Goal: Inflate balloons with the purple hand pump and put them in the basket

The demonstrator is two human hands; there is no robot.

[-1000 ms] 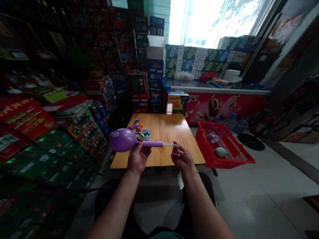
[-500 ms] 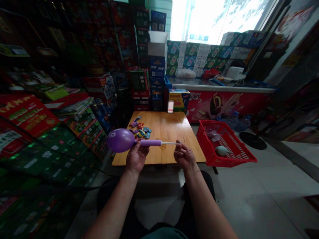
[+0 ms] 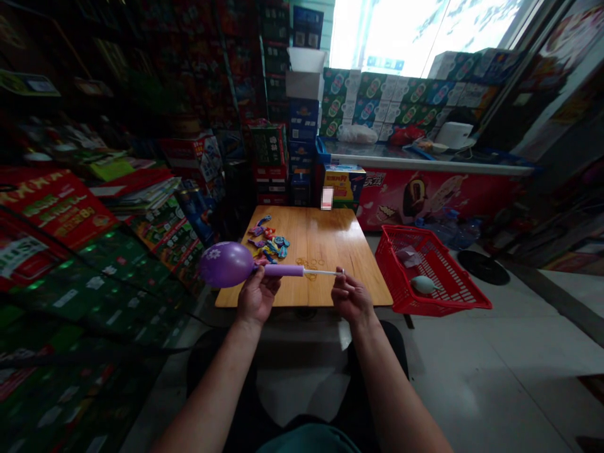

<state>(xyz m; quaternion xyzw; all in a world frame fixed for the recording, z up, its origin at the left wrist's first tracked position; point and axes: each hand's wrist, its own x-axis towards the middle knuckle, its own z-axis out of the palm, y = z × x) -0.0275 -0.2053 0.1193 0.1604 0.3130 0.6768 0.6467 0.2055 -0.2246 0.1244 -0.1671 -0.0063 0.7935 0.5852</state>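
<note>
A purple balloon (image 3: 225, 264) with a white flower print sits inflated on the end of a purple hand pump (image 3: 283, 270). My left hand (image 3: 258, 296) grips the pump's barrel just behind the balloon's neck. My right hand (image 3: 352, 299) pinches the end of the pump's thin white rod (image 3: 323, 272). Both hands hold these up over the near edge of a wooden table (image 3: 325, 233). Several loose uninflated balloons (image 3: 268, 242) lie on the tabletop, left of a few small rubber rings (image 3: 309, 262).
A red plastic basket (image 3: 429, 270) on the floor right of the table holds a pale balloon (image 3: 423, 285). Stacked cartons (image 3: 141, 251) wall the left side. Behind the table stands a red-fronted counter (image 3: 425, 195). A round black base (image 3: 483, 267) rests on the tiled floor.
My right hand has moved right, drawing more of the white rod out of the pump's barrel. The balloon looks about the same size, and the view has shifted slightly.
</note>
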